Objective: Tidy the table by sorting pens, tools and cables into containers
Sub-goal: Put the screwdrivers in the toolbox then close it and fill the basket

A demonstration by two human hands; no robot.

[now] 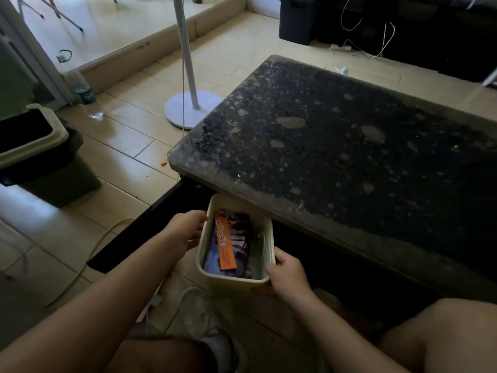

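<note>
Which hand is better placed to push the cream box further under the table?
Probably the right hand: it grips the near corner of the cream box, behind it. The left hand holds its side wall.

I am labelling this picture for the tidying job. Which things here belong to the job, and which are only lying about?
Belong to the job:
- cream container, gripped at its sides by the left hand and the right hand
- orange packet inside it
- table

Just lying about:
- green bin
- fan stand
- plastic bottle
</note>
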